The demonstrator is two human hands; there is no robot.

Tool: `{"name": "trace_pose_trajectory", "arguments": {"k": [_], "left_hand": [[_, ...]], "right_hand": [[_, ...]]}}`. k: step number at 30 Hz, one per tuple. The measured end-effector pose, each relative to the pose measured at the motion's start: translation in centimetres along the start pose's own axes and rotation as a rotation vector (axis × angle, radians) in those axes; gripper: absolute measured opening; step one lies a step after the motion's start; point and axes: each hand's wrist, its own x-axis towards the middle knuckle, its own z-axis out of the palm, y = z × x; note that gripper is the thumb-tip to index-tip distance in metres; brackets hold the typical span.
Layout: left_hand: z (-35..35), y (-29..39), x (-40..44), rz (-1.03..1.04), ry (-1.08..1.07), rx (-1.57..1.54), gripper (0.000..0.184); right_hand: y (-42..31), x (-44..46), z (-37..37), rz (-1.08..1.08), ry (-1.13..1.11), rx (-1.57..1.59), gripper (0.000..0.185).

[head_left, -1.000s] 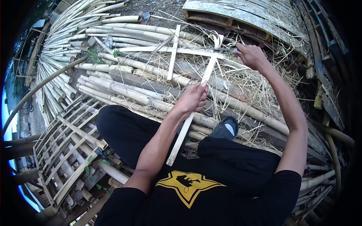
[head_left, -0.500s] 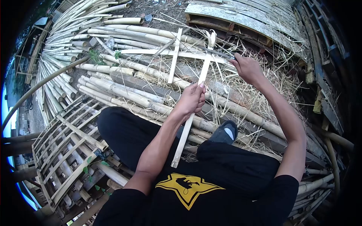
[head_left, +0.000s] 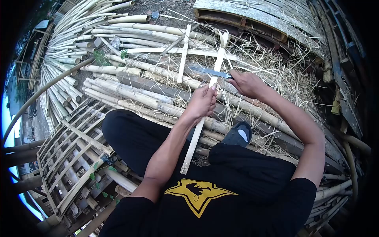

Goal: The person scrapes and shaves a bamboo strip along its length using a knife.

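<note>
A long pale bamboo strip (head_left: 192, 149) slants from my lap up and away, with my left hand (head_left: 202, 102) wrapped round its middle. Curled shavings (head_left: 224, 39) cling to its far end. My right hand (head_left: 248, 84) grips the dark handle of a knife (head_left: 211, 72). The blade lies across the strip, just beyond my left fingers, its tip pointing left. Another flat bamboo strip (head_left: 184, 55) lies to the left, across the poles on the ground. Whether the blade's edge bites into the strip, I cannot tell.
Bamboo poles (head_left: 154, 103) lie in front of my legs, with shavings (head_left: 276, 85) heaped to the right. More poles (head_left: 63, 59) are stacked at the far left. A wooden pallet (head_left: 256, 17) stands at the back right, and a woven bamboo lattice (head_left: 75, 158) is at the lower left.
My right hand has drawn the knife along the strip toward me, from near its far end to just beyond my left hand. The left hand keeps its hold.
</note>
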Motion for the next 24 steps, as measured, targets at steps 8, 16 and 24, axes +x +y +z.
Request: {"name": "trace_pose_trajectory", "arguments": {"k": [8,16,24], "left_hand": [[0.4,0.8,0.0,-0.007,-0.003,-0.011,0.025],[1.1,0.2,0.6,-0.015,-0.063,0.060,0.024],[0.3,0.5,-0.4,0.024,0.031,-0.009,0.025]], "right_hand": [[2.4,0.9,-3.1,0.193,0.194,-0.155,0.035],[7.7,-0.1,-3.9,0.135,0.148,-0.329,0.037],[-3.0,0.5,-0.9,0.227,-0.022,0.411,0.042]]}}
